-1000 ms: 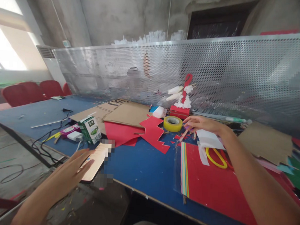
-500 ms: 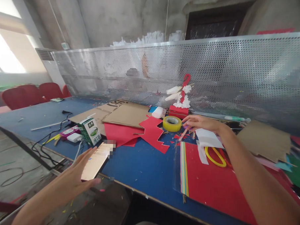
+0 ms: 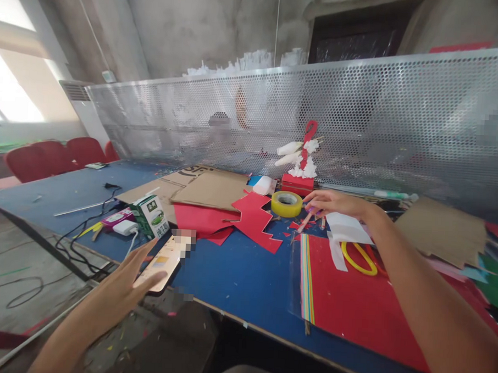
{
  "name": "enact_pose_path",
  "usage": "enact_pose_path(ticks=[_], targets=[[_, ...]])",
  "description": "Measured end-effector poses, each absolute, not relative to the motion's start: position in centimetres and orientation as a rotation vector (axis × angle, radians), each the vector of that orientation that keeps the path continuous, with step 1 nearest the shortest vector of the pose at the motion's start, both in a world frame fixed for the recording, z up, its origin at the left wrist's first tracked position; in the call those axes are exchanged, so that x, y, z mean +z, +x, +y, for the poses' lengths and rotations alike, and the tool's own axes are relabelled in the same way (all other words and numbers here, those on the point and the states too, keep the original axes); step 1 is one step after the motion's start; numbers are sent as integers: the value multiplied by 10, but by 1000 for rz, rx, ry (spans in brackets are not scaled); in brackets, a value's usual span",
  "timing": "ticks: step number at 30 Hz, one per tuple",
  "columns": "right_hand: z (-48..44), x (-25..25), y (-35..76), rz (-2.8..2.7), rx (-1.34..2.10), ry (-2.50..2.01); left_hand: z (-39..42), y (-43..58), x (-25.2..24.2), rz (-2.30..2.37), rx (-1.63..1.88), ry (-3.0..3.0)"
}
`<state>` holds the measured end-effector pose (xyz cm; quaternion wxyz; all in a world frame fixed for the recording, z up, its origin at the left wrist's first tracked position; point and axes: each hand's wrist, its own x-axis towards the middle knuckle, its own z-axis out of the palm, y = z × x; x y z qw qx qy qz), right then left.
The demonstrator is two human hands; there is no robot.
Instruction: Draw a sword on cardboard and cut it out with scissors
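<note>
At the table's near edge, my left hand (image 3: 123,283) is wrapped round a smartphone (image 3: 165,262) with a lit screen. Its thumb lies across the lower part of the screen. My right hand (image 3: 331,204) rests low over the table, with its fingers loosely stretched. Under those fingertips are a thin pinkish stick (image 3: 304,222) and a bit of purple; whether the fingers touch them is unclear. A roll of yellow tape (image 3: 286,210) lies just left of this hand. White paper (image 3: 348,228) lies beneath its wrist.
A green-and-white carton (image 3: 151,215) and white charger (image 3: 125,227) stand left. Cut red sheets (image 3: 256,222) and cardboard (image 3: 211,189) lie mid-table. Red sheets in a clear sleeve (image 3: 359,301) lie right, with yellow-handled scissors (image 3: 359,260) on top. A red-and-white paper craft (image 3: 301,167) stands before the perforated panel (image 3: 359,114).
My left thumb has moved onto the phone's screen, and the picture on it has changed. The phone has shifted slightly. My right hand stays in the same place.
</note>
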<state>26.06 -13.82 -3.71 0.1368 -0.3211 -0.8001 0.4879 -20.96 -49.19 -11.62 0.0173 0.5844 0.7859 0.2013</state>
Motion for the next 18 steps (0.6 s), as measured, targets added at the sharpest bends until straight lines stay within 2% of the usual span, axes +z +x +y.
enact_pose_path(ticks=[6,18], targets=[[-135,-39,261,-2326,1389,-942,-485,-214,-103,2434,903,1769],[-136,-39,261,-2307,1415,-950,-468,-192,-92,2457,880,1680]])
